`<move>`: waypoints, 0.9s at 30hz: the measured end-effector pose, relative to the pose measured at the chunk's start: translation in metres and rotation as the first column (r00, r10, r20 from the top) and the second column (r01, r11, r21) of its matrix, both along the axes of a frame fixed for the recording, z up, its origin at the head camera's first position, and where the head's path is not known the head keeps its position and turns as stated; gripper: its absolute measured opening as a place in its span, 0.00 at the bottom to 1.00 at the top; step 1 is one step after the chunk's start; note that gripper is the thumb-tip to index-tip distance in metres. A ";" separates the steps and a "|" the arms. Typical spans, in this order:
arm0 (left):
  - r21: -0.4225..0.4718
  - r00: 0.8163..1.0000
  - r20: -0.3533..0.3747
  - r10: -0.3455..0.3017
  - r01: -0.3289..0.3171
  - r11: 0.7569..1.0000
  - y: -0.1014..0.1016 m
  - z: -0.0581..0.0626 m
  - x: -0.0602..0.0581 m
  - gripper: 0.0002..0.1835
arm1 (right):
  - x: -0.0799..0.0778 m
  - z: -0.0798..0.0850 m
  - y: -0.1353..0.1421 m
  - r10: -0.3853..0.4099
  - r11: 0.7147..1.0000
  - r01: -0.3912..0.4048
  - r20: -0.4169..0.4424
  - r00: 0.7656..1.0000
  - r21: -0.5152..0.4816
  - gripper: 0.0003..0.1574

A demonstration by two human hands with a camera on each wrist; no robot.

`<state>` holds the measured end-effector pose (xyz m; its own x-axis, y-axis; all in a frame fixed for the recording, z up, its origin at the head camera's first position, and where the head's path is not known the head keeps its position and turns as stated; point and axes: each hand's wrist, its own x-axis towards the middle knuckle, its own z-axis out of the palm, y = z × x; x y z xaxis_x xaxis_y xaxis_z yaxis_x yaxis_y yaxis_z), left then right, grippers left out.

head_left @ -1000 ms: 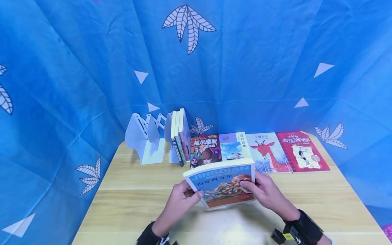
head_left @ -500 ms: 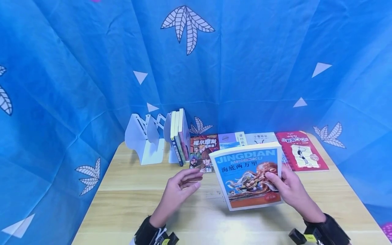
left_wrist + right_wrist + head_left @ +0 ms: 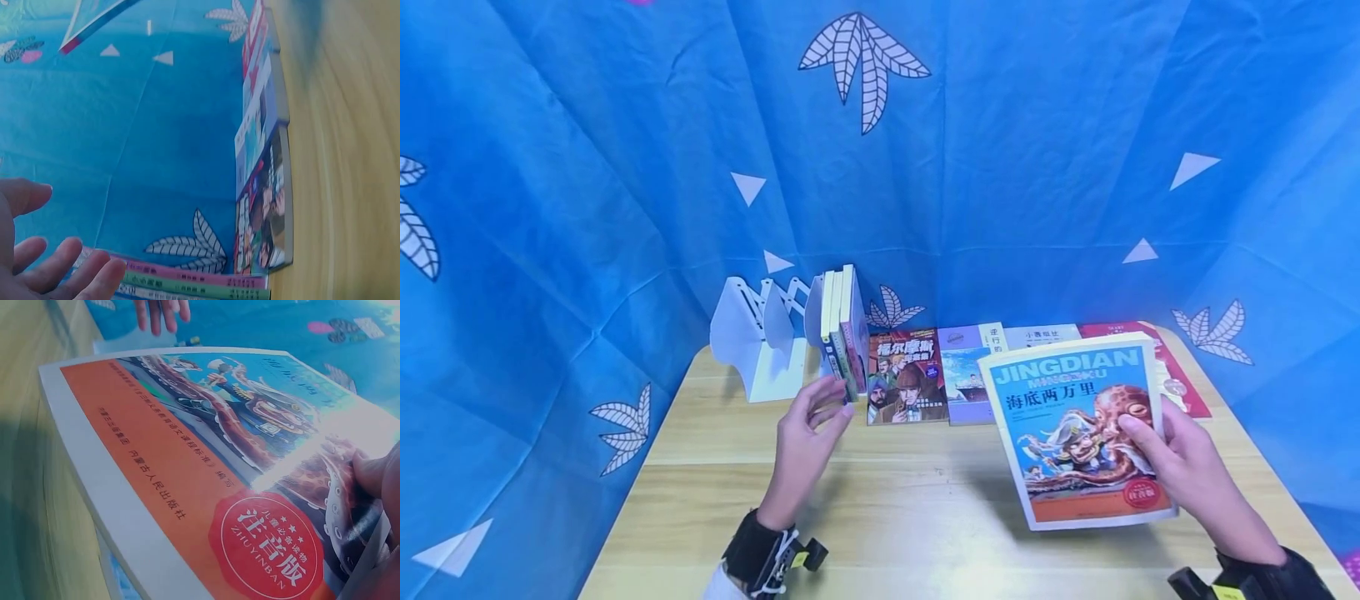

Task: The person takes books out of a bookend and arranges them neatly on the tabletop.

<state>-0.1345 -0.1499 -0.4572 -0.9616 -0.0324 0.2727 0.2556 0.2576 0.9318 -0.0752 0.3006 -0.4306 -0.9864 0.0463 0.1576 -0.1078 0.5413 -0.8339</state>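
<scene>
Basically, a patterned blue curtain [image 3: 1037, 150] fills the upper part of the head view, above a pale wooden bench [image 3: 887, 517]. At left of centre a white folding bookend [image 3: 730, 329] stands on the bench, with 3 standing books [image 3: 844, 333] upright at its right end. The octopus book [image 3: 1067, 442] is at right of centre, raised above the bench. Behind it, a row of 4 books lies flat: a detective book [image 3: 910, 387], a fish book [image 3: 962, 371], a giraffe book [image 3: 1037, 335] and a red book [image 3: 1171, 367].

The right hand [image 3: 1195, 458] has its grip on the octopus book's right edge, thumb on the cover. The left hand [image 3: 808, 429] has a loose grip, thumb and fingers apart, near the standing books; whether it touches them I cannot tell.

The left wrist view adds pink and green spines at the bottom; the right wrist view makes the red badge [image 3: 269, 550] legible as ZHUYINBAN.

The octopus book covers most of the giraffe book and parts of its neighbours. The right fingers behind it are hidden, and glare blurs its cover at right in the right wrist view.
</scene>
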 end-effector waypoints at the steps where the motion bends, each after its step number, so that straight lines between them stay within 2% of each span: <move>1: -0.001 1.000 0.003 0.016 -0.016 1.000 -0.001 0.000 -0.003 0.30 | 0.001 0.000 0.004 -0.015 1.000 0.015 0.018 1.000 0.010 0.21; 5: -0.006 0.998 0.012 0.057 -0.057 0.998 -0.006 0.000 -0.012 0.32 | 0.007 -0.003 0.021 -0.057 0.998 0.054 0.078 0.995 0.031 0.24; 9: -0.014 0.997 0.012 0.077 -0.077 0.997 -0.009 -0.001 -0.020 0.35 | 0.013 -0.008 0.039 -0.079 0.997 0.075 0.124 0.989 0.034 0.16; 16: -0.038 0.991 0.062 0.115 -0.112 0.993 -0.016 -0.003 -0.029 0.38 | 0.018 -0.017 0.066 -0.090 0.995 0.083 0.163 0.983 0.051 0.19; 20: -0.051 0.988 0.095 0.124 -0.119 0.992 -0.017 -0.002 -0.032 0.40 | 0.021 -0.022 0.079 -0.123 0.992 0.111 0.224 0.967 0.066 0.13; 21: -0.050 0.987 0.102 0.122 -0.117 0.992 -0.017 -0.002 -0.033 0.41 | 0.022 -0.023 0.082 -0.136 0.990 0.123 0.244 0.960 0.070 0.14; 25: -0.040 0.984 0.127 0.126 -0.122 0.992 -0.018 -0.003 -0.036 0.40 | 0.024 -0.028 0.095 -0.148 0.989 0.132 0.325 0.934 0.071 0.36; 27: -0.032 0.982 0.136 0.132 -0.129 0.991 -0.018 -0.005 -0.037 0.40 | 0.025 -0.031 0.100 -0.158 0.986 0.128 0.341 0.927 0.109 0.39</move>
